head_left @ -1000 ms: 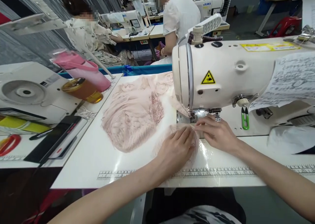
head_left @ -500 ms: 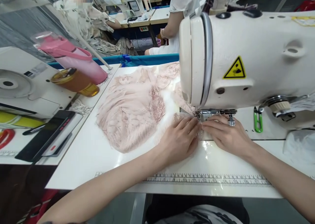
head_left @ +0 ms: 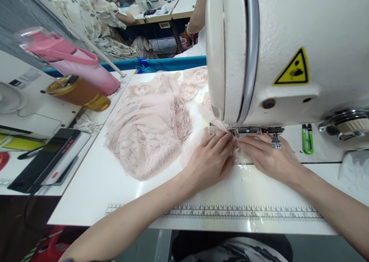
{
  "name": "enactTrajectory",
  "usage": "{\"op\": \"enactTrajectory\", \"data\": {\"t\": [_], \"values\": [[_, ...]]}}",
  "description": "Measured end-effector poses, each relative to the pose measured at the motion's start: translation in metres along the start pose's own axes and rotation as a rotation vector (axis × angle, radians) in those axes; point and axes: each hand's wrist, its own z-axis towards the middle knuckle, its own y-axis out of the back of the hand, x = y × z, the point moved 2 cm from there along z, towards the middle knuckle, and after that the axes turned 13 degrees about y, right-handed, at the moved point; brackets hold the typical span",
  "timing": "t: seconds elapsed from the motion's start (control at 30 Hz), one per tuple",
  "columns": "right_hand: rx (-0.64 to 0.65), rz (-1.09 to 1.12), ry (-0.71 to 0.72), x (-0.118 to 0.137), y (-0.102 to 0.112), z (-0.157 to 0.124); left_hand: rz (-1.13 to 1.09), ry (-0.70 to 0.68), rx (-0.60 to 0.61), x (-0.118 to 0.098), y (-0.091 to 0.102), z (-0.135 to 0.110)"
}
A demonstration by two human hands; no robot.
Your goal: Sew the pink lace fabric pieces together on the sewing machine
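Sheer pink lace fabric lies bunched on the white table, its narrow end reaching the sewing machine's presser foot. My left hand is closed on that end just left of the foot, fingertips close together and the thumb mostly hidden below. On the other side, my right hand pinches the fabric edge with its fingertips, in front of the foot. The two hands' fingertips nearly meet. Above them looms the white sewing machine head, which hides the needle.
Green thread snips lie right of my right hand. A printed ruler runs along the front edge. Leftward stand a pink bottle, an amber cup and a black-and-white device. Co-workers sit and stand beyond the blue cloth edge.
My view has moved closer and lower, so the machine head looks larger. Both hands stay at the presser foot with the lace fabric, almost unmoved.
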Motion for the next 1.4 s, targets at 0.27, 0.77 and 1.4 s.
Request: {"op": "enactTrajectory", "data": {"t": [0.27,0.77,1.4], "values": [[-0.008,-0.006,0.032,0.001,0.001,-0.002,0.092,-0.110,0.058,-0.003,0.008,-0.005],[0.030,0.039,0.003,0.001,0.000,-0.004,0.002,-0.055,0.010,-0.004,0.009,-0.004],[0.041,-0.036,-0.019,0.004,-0.006,-0.005,0.003,0.021,0.112,0.008,-0.002,0.006]]}}
